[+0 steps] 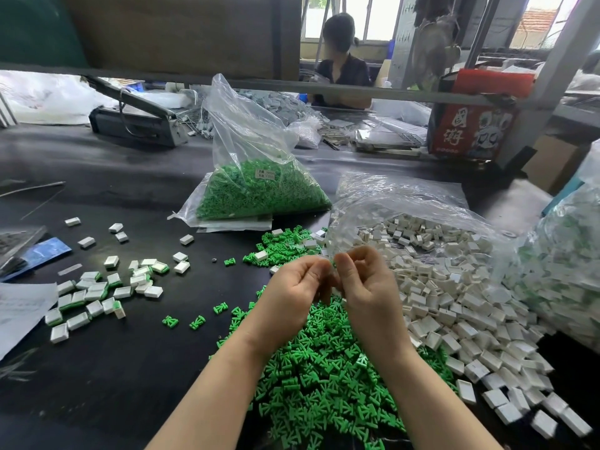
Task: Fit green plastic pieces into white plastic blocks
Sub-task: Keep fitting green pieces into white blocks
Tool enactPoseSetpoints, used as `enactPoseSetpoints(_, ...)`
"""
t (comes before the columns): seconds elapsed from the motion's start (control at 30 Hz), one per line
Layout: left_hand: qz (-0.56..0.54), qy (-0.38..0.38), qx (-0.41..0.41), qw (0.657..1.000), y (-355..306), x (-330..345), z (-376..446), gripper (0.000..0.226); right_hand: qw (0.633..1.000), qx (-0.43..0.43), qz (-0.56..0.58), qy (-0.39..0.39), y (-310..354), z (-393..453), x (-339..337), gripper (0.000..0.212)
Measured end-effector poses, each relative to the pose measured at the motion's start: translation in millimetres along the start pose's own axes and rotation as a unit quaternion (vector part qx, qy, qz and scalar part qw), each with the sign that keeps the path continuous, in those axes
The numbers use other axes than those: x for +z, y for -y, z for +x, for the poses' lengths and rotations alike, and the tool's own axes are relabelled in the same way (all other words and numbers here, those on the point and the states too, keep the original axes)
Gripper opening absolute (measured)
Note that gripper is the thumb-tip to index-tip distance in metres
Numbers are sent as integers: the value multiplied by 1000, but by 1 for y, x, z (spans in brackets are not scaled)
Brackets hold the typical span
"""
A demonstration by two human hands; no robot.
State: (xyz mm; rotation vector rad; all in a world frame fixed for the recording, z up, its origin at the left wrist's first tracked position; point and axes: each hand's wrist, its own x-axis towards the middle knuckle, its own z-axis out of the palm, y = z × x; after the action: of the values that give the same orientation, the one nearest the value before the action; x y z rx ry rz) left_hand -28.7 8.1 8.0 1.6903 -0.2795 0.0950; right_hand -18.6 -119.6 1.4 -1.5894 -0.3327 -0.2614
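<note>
Left hand (pixel 293 285) and right hand (pixel 367 284) meet fingertip to fingertip above the green pile (pixel 324 368), fingers curled, their contents hidden; white blocks (pixel 454 303) lie just right.

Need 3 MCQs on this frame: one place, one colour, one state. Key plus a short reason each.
1. Where do the finished white-and-green blocks lie?
A left of the hands
B inside the green bag
C on the red carton

2. What colour is the mat on the table?
A white
B black
C blue

3. How are the left hand and right hand held?
A flat on the mat
B fingers curled, fingertips meeting above the loose green plastic pieces
C apart, in separate bags

Key: A, the cluster lies left; B, dark surface; C wrong, B: both hands meet above the pile.
</note>
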Motion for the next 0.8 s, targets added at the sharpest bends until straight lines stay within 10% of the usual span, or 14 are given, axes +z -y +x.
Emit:
enactPoseSetpoints(0.13, -20, -9, -14, 1000, -1, 5, 0, 34, 995, -54, -29, -73, -2, -1, -3, 2)
enactPoseSetpoints(0.8, -267, -133, -51, 953, -11, 29, 0, 30, 998, -51, 27, -38, -2, -7, 7, 48)
